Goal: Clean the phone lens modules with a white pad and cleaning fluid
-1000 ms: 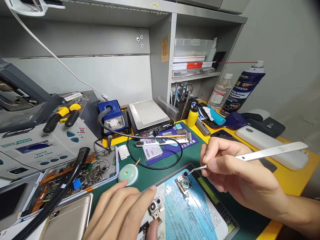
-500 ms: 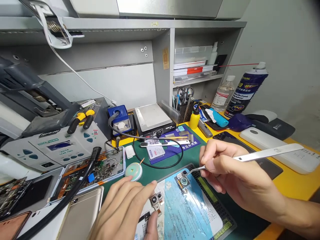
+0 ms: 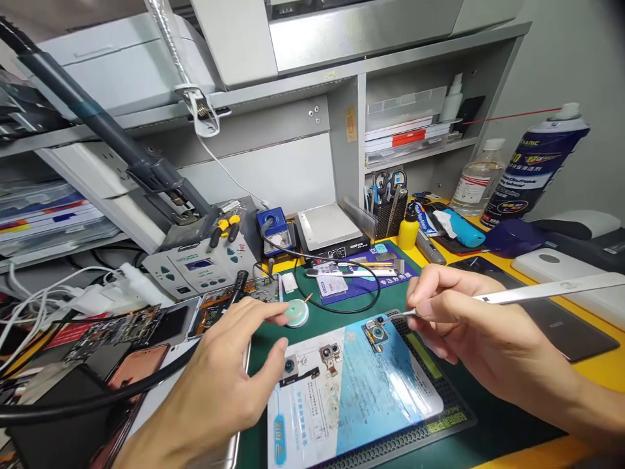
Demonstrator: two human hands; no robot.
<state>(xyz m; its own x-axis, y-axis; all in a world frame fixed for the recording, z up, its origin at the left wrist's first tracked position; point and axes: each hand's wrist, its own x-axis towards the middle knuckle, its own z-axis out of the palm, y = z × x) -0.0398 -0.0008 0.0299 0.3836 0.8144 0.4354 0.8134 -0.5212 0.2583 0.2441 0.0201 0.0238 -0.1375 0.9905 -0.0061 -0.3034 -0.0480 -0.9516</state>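
My right hand (image 3: 469,335) pinches a pair of silver tweezers (image 3: 551,293) between thumb and fingers. Their bent fine tip reaches the upper edge of a phone camera module (image 3: 375,331), which lies on a glossy blue-and-white printed board (image 3: 385,410); whether the tip grips it I cannot tell. My left hand (image 3: 229,371) hangs over the board's left side, thumb and fingers apart, holding nothing. Nearby on the board lie a dual-lens camera module (image 3: 330,355) and another camera part with a black strip (image 3: 300,376). Just beyond my left fingertips sits a round white-and-green disc (image 3: 297,314).
A black hose (image 3: 146,384) crosses the left side over several phones and circuit boards. Behind are a grey soldering station (image 3: 208,260), a heating plate (image 3: 329,228) and a looping black cable (image 3: 378,293). A spray can (image 3: 530,172) and bottle (image 3: 478,179) stand back right.
My left hand has lifted off the board's left part and opened, uncovering the modules there. The view has shifted left and up. The tweezers' tip stays at the same camera module.
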